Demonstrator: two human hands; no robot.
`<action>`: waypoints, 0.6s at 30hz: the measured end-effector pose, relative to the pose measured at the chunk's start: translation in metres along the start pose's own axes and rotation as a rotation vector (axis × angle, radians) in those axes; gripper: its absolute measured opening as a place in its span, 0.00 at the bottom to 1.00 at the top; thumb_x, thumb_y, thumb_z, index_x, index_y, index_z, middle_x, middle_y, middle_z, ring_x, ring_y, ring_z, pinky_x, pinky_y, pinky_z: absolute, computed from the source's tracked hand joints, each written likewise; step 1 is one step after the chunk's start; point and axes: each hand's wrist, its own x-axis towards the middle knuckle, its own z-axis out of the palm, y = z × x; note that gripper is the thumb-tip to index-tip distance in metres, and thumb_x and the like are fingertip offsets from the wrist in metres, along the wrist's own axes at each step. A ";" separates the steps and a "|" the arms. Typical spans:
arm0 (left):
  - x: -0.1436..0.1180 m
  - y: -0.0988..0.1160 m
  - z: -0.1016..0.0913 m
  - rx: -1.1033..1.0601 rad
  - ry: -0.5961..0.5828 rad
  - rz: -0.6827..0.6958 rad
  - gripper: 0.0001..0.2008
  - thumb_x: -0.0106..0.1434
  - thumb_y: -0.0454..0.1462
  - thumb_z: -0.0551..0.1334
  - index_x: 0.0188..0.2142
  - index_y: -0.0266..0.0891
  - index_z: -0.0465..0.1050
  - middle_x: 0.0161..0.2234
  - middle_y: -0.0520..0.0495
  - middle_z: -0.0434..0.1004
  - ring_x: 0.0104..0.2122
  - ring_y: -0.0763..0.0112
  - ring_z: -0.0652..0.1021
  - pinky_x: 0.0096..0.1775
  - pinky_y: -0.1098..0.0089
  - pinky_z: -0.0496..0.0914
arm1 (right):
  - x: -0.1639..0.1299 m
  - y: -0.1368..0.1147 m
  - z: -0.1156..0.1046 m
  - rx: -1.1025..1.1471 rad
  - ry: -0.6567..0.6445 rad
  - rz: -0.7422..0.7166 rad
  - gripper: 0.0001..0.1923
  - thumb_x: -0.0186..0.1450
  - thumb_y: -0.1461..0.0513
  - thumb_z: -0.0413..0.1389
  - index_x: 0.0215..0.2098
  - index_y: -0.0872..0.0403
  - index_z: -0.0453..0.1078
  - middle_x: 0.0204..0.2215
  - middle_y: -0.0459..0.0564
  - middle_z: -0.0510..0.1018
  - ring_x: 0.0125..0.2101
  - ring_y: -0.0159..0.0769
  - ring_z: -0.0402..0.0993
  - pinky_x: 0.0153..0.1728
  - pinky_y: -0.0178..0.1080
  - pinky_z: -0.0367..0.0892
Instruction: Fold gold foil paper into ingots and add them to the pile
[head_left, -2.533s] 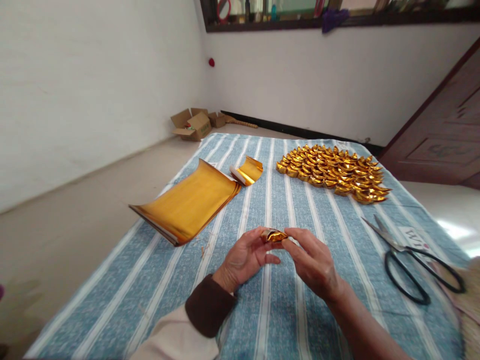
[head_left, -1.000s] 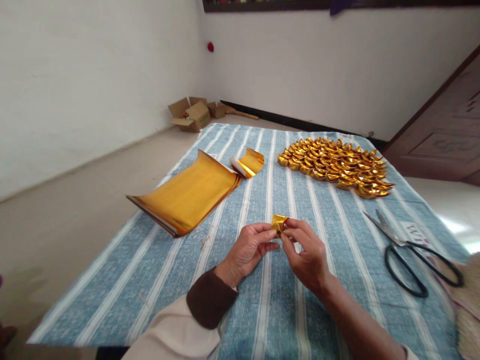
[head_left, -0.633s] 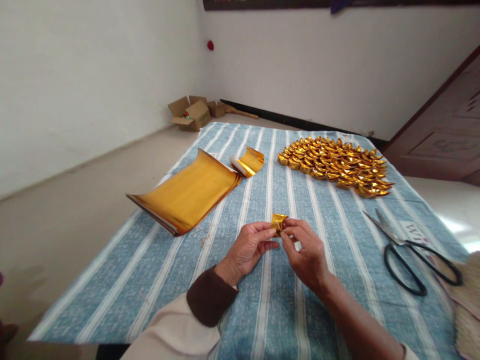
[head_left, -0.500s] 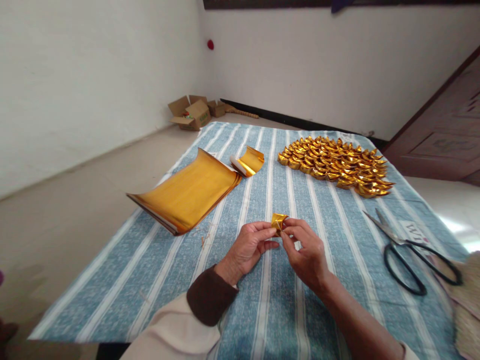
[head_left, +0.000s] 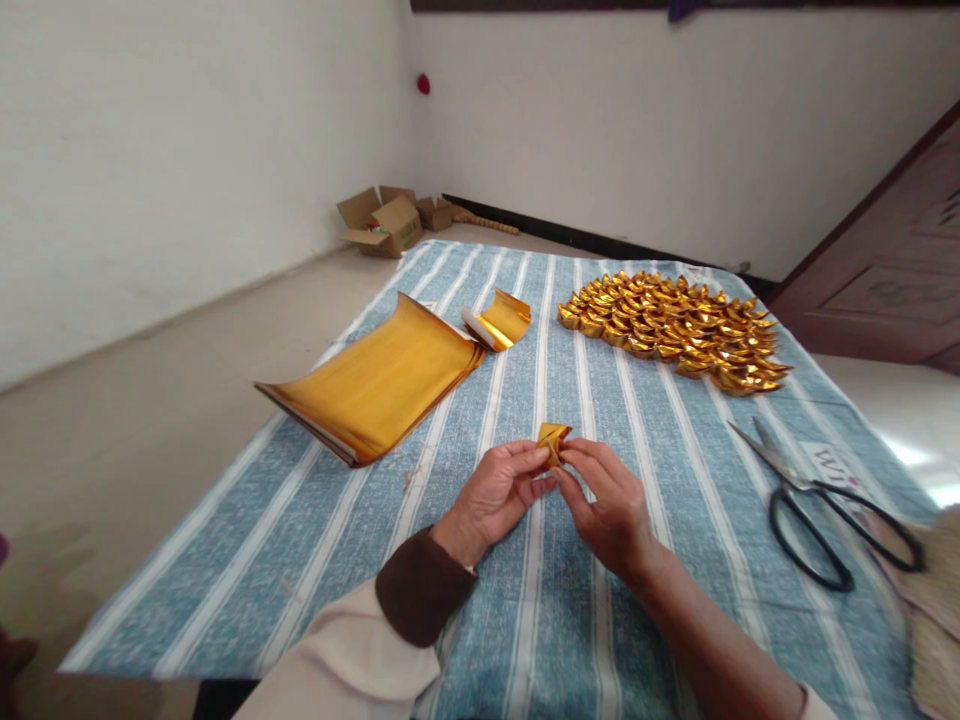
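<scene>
A small folded piece of gold foil paper point(head_left: 553, 436) is pinched between my two hands above the striped cloth. My left hand point(head_left: 502, 490) grips its left side with thumb and fingers. On its right side the fingertips of my right hand point(head_left: 607, 505) press against the fold. Fingers cover the paper's lower part. Farther off to the right sits a dense group of folded gold paper ingots point(head_left: 667, 330). To the left lies a stack of gold paper sheets point(head_left: 382, 375) with curled edges, and beside it a smaller curled stack of gold paper point(head_left: 504, 320).
Scissors with black handles point(head_left: 806, 490) lie at the right, blades pointing away. A blue and white striped cloth point(head_left: 345, 560) covers the table. At the right edge is a tan woven item point(head_left: 934, 610). An open cardboard box point(head_left: 386, 225) stands on the floor behind.
The paper in my fingers has turned and its top is folded differently. My right fingertips have shifted slightly left along it. Both hands stay in nearly the same place.
</scene>
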 end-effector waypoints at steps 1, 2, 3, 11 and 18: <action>0.000 0.000 0.000 -0.014 -0.002 -0.003 0.06 0.52 0.30 0.72 0.30 0.30 0.78 0.32 0.45 0.79 0.32 0.72 0.77 0.36 0.72 0.71 | 0.000 0.000 0.000 -0.009 0.002 -0.013 0.08 0.68 0.66 0.55 0.43 0.55 0.74 0.40 0.56 0.80 0.42 0.40 0.78 0.44 0.45 0.77; -0.001 0.000 0.001 -0.024 -0.004 -0.005 0.06 0.52 0.30 0.72 0.30 0.30 0.78 0.32 0.45 0.79 0.32 0.72 0.77 0.37 0.71 0.71 | -0.001 0.000 0.000 -0.012 0.004 -0.024 0.08 0.68 0.67 0.55 0.44 0.55 0.74 0.40 0.56 0.80 0.42 0.40 0.78 0.44 0.45 0.77; -0.001 0.000 0.001 -0.031 -0.005 -0.007 0.06 0.52 0.30 0.71 0.30 0.30 0.78 0.32 0.45 0.79 0.32 0.72 0.77 0.37 0.71 0.71 | 0.000 0.000 0.000 -0.014 0.007 -0.032 0.09 0.68 0.67 0.54 0.44 0.55 0.74 0.40 0.56 0.80 0.42 0.40 0.78 0.44 0.44 0.77; -0.001 0.000 0.001 -0.026 -0.028 -0.012 0.07 0.52 0.31 0.72 0.30 0.31 0.78 0.32 0.46 0.79 0.33 0.72 0.77 0.39 0.70 0.71 | 0.002 -0.002 -0.002 -0.093 0.032 -0.102 0.14 0.67 0.68 0.55 0.49 0.54 0.73 0.39 0.57 0.80 0.40 0.41 0.79 0.40 0.44 0.78; 0.000 -0.002 0.000 -0.050 -0.027 -0.002 0.07 0.52 0.29 0.71 0.31 0.31 0.78 0.33 0.46 0.79 0.34 0.71 0.77 0.39 0.69 0.70 | -0.002 0.000 0.000 -0.056 0.022 -0.054 0.15 0.68 0.68 0.53 0.51 0.53 0.73 0.42 0.56 0.80 0.42 0.41 0.79 0.42 0.44 0.78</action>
